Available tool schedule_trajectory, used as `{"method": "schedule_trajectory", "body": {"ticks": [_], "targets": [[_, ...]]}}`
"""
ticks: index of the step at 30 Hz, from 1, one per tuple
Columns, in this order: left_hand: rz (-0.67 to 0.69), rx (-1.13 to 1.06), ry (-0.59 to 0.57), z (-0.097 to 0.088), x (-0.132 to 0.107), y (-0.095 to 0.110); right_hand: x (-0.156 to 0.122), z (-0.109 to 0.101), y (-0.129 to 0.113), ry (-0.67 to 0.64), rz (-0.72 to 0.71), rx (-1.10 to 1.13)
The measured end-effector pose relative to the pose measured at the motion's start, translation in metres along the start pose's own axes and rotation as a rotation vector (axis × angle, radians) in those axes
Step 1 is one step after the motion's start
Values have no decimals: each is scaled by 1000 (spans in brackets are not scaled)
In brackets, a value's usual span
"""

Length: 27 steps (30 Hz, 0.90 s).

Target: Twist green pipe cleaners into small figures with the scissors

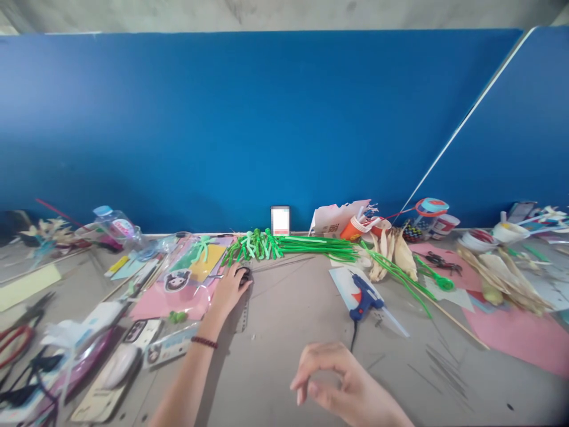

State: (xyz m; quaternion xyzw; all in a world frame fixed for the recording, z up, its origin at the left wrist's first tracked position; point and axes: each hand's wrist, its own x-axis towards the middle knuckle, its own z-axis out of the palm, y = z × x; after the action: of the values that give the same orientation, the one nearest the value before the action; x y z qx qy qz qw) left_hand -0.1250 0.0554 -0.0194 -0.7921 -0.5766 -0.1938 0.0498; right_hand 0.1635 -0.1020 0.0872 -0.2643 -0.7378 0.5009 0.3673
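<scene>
My left hand [228, 290] reaches to the back of the desk, its fingers closed over the black handles of a pair of scissors [244, 276]. A thin metal blade shows to the left of the fingers. Just beyond lie bent green pipe-cleaner pieces [260, 244] and a bundle of long green pipe-cleaner stems [317, 245]. My right hand [342, 379] hovers over the front of the desk, fingers curled and thumb apart from them, with nothing between. A blue hot glue gun [367, 299] rests on a paper sheet beyond it.
At left are a plastic bottle [116, 225], clear-wrapped coloured sheets [178, 290], a phone case [100, 379] and red-handled scissors [15, 344]. Dried husks [404, 258], orange paper cups [353, 228] and pink paper [520, 335] occupy the right. A blue partition [249, 124] bounds the back.
</scene>
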Motion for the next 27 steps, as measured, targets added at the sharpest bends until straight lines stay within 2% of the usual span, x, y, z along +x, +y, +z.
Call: {"method": "schedule_trajectory", "body": {"ticks": [5,7,10,12,16,18,21,23,27], "targets": [[14,35,31,-10,2,11,24,-26,4,-104,101,-218],[16,46,49,-17,5,25,41,-43,17,-34,184,-338],[87,-12,-32,-22,14,54,72,-72,49,65,222,-544],[128,-70,-105,-17,22,74,92,-89,72,105,266,-687],[94,-127,-133,6,33,97,119,-113,113,153,423,-840],[45,-240,-109,16,33,99,125,-120,126,184,501,-906],[54,-400,-72,22,27,94,127,-125,137,227,559,-1008],[96,-388,-51,22,24,90,127,-126,141,230,574,-1071],[229,-228,-49,23,22,87,127,-124,146,203,609,-1170]]}}
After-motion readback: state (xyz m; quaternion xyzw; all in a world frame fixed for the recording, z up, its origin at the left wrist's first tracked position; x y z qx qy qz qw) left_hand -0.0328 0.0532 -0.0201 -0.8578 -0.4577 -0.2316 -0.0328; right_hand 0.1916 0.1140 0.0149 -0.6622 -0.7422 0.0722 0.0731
